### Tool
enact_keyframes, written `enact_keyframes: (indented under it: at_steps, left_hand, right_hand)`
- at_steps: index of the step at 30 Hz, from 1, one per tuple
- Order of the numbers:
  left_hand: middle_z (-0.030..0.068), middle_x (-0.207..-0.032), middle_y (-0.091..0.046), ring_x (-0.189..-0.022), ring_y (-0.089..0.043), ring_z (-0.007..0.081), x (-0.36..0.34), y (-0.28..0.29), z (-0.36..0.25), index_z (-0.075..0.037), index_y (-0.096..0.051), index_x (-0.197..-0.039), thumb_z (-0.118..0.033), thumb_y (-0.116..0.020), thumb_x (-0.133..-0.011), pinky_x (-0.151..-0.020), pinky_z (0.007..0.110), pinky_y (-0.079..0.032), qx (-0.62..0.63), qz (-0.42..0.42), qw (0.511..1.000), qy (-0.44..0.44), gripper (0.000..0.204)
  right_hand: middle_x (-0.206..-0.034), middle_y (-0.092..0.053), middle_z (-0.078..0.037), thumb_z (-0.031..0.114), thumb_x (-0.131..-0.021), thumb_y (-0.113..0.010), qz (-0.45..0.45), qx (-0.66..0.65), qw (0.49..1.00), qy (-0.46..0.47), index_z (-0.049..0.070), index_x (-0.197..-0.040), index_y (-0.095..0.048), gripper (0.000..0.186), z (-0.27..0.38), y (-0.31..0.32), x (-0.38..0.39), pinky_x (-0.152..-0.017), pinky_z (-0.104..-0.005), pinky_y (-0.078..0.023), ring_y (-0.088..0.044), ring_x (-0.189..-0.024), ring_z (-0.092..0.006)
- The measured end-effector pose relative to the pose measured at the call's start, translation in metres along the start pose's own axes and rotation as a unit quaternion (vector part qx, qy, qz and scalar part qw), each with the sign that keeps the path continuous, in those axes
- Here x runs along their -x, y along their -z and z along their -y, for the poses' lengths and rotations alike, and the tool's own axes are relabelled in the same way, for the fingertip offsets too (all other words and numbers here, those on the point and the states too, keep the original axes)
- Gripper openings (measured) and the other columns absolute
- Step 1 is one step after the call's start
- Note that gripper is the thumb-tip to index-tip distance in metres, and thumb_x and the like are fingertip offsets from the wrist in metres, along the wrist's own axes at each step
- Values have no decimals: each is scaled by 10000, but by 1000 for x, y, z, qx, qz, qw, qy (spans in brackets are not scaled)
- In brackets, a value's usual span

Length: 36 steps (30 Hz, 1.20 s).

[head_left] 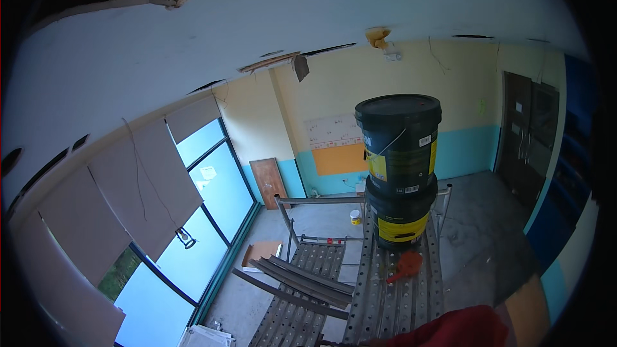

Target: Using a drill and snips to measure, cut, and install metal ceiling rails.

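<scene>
Head view: red sleeve is overlapping plank; stacked buckets are standing there; can't tell fingers' state.

One bucket is stacked upon a lower bucket, which is set on the right plank; a small limp object is placed before them. Long strips are laid across the left plank. The planks are flanked (well apart) by windows leftward and a door rightward; behind, a board is propped upright.
</scene>
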<state>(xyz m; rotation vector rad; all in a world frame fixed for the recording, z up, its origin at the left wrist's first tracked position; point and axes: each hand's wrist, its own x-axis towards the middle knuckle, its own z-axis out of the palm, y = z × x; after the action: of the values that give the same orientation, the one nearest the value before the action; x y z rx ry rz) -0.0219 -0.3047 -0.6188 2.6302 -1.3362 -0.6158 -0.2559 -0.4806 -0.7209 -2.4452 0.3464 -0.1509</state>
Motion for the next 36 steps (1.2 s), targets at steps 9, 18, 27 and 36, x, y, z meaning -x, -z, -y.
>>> enact_keyframes:
  at_steps: [9, 18, 27, 36]
  left_hand:
    - [171, -1350, -471, -1181, -483, 354, -3, -20, -3, -5, -486, -1302, -201, -531, -873, -958, 433, -419, -22, -155, 982, -103, 474]
    - [225, -763, -634, -758, -615, 423, -52, -58, 2, -18, -634, -840, -239, -580, -823, -660, 493, -483, 127, -217, 962, -106, 228]
    - [205, -816, -653, -824, -621, 405, -47, -46, -15, -42, -620, -856, -416, -559, -881, -713, 521, -468, 97, -188, 977, -23, 379]
    - [223, -783, -642, -781, -626, 398, -55, -26, -10, -35, -660, -784, -344, -598, -821, -697, 502, -467, 107, -108, 983, -104, 318]
  right_hand:
    - [-878, -653, -175, 388, -856, -530, 106, -160, 957, -217, 127, -1108, -593, 368, 32, 51, -10, -702, -446, -498, -627, -796, -359]
    - [-947, -652, -183, 400, -887, -509, 76, -98, 976, -177, 179, -1212, -555, 397, 12, 27, 2, -777, -442, -499, -638, -878, -350]
    - [-746, -638, -151, 384, -875, -507, -54, 40, 998, -15, 133, -1027, -628, 318, 54, 50, 8, -569, -446, -499, -619, -642, -325]
    - [-724, -635, -155, 472, -853, -553, -69, -3, 997, -36, 194, -1146, -611, 408, 41, 48, 12, -593, -427, -512, -618, -641, -358]
